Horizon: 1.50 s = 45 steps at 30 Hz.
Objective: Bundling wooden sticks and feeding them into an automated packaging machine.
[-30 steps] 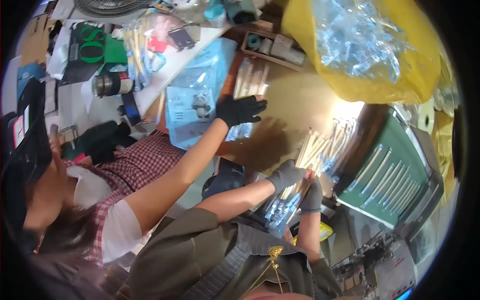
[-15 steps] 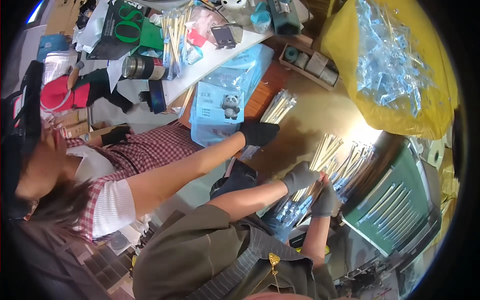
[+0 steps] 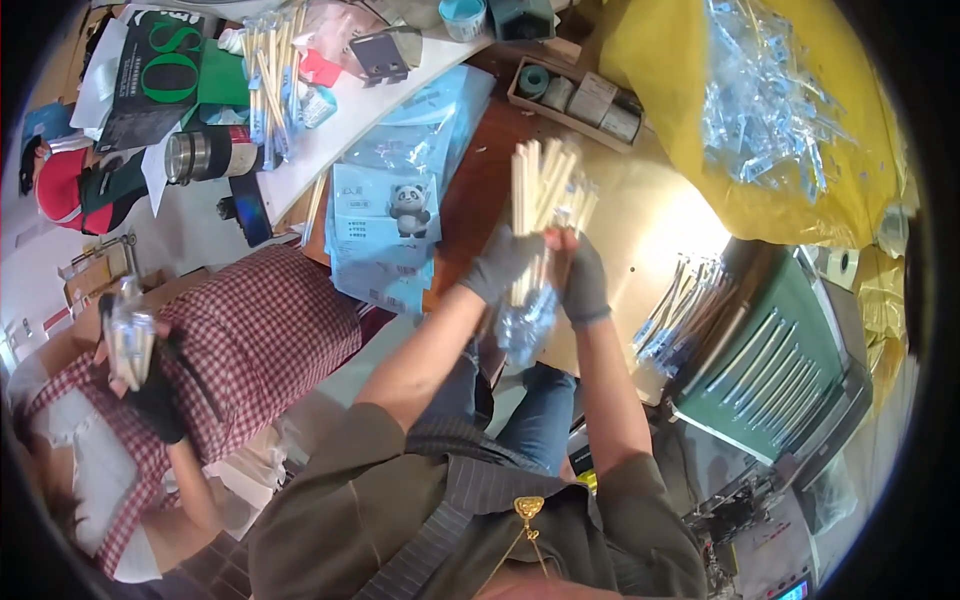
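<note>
Grey fingerless gloves cover both my hands, and a thick bundle of wrapped disposable chopsticks (image 3: pixel 540 185) stands between them over the wooden board. My left hand (image 3: pixel 503 264) is closed around the bundle's left side. On the other side, my right hand (image 3: pixel 585 278) grips it too, bare fingertips pressed to the sticks. Pale stick ends point away from me; clear and blue wrapper ends hang below my hands. A smaller pile of wrapped chopsticks (image 3: pixel 685 315) lies on the board to the right.
A green machine surface (image 3: pixel 770 380) at right carries a row of wrapped chopsticks. Behind it is a yellow bag (image 3: pixel 650 80) with blue-and-clear wrappers. Blue panda-print bags (image 3: pixel 380 230) lie left, near a small box of rolls (image 3: pixel 578 98). A co-worker's black-gloved hand (image 3: pixel 158 405) holds another bundle.
My hands have lifted the bundle from the right-hand pile and moved left and away from me. The co-worker's arm has withdrawn left, taking the other bundle off the board.
</note>
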Each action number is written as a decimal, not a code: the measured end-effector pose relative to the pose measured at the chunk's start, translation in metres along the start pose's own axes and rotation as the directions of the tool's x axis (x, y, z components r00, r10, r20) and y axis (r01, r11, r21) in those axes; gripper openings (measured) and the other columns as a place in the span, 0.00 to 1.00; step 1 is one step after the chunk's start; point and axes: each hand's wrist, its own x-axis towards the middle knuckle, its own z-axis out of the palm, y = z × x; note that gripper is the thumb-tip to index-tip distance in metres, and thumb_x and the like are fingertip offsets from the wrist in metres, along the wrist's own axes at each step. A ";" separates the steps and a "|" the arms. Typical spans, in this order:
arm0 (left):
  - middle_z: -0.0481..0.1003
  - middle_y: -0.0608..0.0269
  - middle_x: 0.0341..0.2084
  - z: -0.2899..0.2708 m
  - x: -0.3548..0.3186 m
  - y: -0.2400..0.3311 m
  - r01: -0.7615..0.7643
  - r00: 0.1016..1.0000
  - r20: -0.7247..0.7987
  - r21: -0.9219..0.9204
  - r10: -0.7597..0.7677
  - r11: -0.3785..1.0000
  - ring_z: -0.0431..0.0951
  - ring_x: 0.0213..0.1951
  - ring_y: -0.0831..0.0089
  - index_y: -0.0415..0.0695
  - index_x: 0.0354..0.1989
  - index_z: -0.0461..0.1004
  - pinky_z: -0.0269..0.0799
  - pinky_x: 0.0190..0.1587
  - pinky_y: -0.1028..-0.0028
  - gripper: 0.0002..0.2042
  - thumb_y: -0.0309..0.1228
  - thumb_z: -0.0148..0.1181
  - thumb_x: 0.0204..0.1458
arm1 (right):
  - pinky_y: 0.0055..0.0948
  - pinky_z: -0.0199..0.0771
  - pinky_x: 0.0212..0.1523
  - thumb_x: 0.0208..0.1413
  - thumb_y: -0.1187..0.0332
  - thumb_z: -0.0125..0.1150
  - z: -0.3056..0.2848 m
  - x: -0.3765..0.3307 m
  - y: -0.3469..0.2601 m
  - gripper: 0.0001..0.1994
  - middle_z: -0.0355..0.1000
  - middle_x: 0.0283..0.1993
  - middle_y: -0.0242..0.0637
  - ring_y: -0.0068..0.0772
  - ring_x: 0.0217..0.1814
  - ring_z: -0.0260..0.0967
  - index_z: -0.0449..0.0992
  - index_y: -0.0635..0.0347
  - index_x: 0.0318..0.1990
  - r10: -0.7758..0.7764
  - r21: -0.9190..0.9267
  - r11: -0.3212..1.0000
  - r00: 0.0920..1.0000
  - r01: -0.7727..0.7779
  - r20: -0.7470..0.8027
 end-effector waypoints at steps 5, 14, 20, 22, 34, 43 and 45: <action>0.74 0.46 0.37 -0.067 0.054 0.026 0.024 0.995 -0.088 0.656 0.045 0.754 0.75 0.40 0.59 0.40 0.41 0.73 0.68 0.41 0.69 0.19 0.39 0.58 0.43 | 0.22 0.60 0.43 0.57 0.63 0.48 0.022 0.061 0.035 0.11 0.67 0.33 0.28 0.21 0.37 0.61 0.71 0.60 0.34 -0.166 -0.463 0.881 0.980 0.099 -0.106; 0.73 0.52 0.37 -0.067 -0.042 0.077 -0.104 0.988 -0.072 0.372 0.140 0.922 0.74 0.37 0.71 0.36 0.44 0.68 0.68 0.40 0.77 0.16 0.31 0.55 0.47 | 0.19 0.59 0.34 0.56 0.60 0.50 -0.012 0.045 0.016 0.12 0.65 0.26 0.25 0.18 0.32 0.60 0.70 0.59 0.28 -0.222 -0.462 0.882 0.945 0.090 -0.242; 0.73 0.54 0.29 -0.025 -0.111 0.083 0.338 0.911 0.309 -0.175 -0.275 0.925 0.75 0.27 0.69 0.37 0.37 0.69 0.74 0.29 0.70 0.13 0.32 0.54 0.47 | 0.16 0.58 0.24 0.56 0.56 0.50 0.039 -0.022 -0.052 0.17 0.66 0.28 0.27 0.15 0.22 0.59 0.72 0.61 0.42 -0.145 -0.506 0.862 0.950 -0.015 -0.276; 0.71 0.61 0.25 -0.006 -0.137 0.091 0.372 0.895 0.321 -0.151 -0.310 0.916 0.73 0.29 0.73 0.37 0.36 0.69 0.71 0.27 0.74 0.12 0.31 0.55 0.46 | 0.13 0.47 0.14 0.55 0.54 0.52 0.084 -0.057 -0.080 0.18 0.60 0.19 0.22 0.11 0.13 0.50 0.72 0.62 0.41 -0.052 -0.526 0.849 0.983 -0.051 -0.178; 0.69 0.61 0.32 0.036 -0.201 0.148 0.157 0.849 0.501 0.063 -0.168 0.986 0.73 0.33 0.71 0.38 0.43 0.64 0.70 0.33 0.73 0.17 0.28 0.56 0.44 | 0.19 0.64 0.33 0.53 0.61 0.56 0.175 -0.161 -0.156 0.14 0.69 0.28 0.27 0.15 0.31 0.62 0.75 0.65 0.37 -0.082 -0.732 0.660 0.984 0.172 0.157; 0.68 0.65 0.25 0.051 -0.234 0.152 0.296 0.762 0.527 0.234 -0.377 0.926 0.70 0.26 0.73 0.41 0.38 0.65 0.67 0.29 0.74 0.12 0.31 0.57 0.48 | 0.21 0.63 0.39 0.53 0.59 0.55 0.165 -0.211 -0.161 0.17 0.69 0.34 0.28 0.16 0.38 0.61 0.73 0.66 0.40 -0.287 -0.751 0.596 0.949 0.282 0.129; 0.67 0.66 0.23 0.044 -0.238 0.139 0.349 0.735 0.523 0.256 -0.432 0.902 0.68 0.23 0.75 0.42 0.37 0.65 0.66 0.26 0.77 0.10 0.31 0.55 0.50 | 0.22 0.62 0.42 0.52 0.58 0.55 0.154 -0.229 -0.152 0.18 0.70 0.36 0.30 0.17 0.40 0.61 0.73 0.65 0.41 -0.273 -0.734 0.645 0.961 0.211 0.036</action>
